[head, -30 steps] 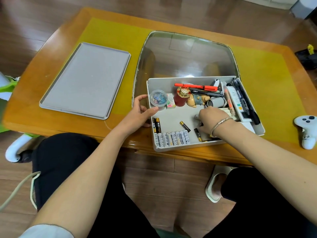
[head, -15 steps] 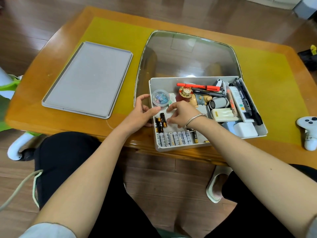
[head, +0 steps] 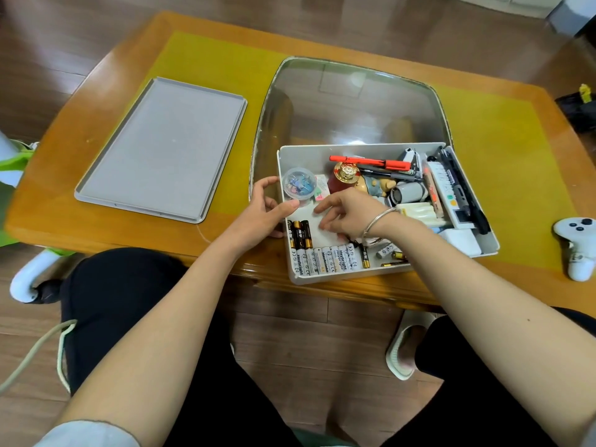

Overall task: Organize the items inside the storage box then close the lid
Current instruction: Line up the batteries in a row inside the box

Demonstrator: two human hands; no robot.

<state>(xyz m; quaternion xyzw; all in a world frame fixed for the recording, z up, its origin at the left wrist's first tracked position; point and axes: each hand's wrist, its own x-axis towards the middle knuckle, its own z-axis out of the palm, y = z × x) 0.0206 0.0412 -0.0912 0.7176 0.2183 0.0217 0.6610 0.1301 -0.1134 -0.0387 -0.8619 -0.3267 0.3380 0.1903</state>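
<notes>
Two forearms reach up from the near edge, over dark-trousered knees, toward the storage box (head: 380, 274) that sits at the front edge of the table (head: 106, 124), slightly overhanging it. The left hand (head: 263, 217) holds the box's left wall, thumb hooked over the rim and fingers loosely curved outside it. The right hand (head: 346, 214), a bangle (head: 379, 221) on its wrist, hovers inside the box with fingers relaxed and apart, gripping nothing.

Along the box's near wall lies a row of white batteries (head: 324, 259); three black-and-gold batteries (head: 300, 233) lie side by side just behind them in the left corner, and a few loose ones (head: 388, 254) are scattered under the right wrist. Farther in, a round clear tub of clips (head: 299, 187) stands against the left wall, beside a red jar with a gold lid (head: 345, 175), a small figurine (head: 375, 187) and a grey cylinder (head: 408, 193). An orange pen (head: 369, 162) lies across the far side, and a white remote (head: 446, 191) and black pens (head: 461, 185) run along the right wall.

The grey lid (head: 161, 150) lies flat, well to the left of the box. A white game controller (head: 577, 243) rests at the table's right edge. Beyond the box, a glass panel (head: 351, 101) is set into the tabletop.
</notes>
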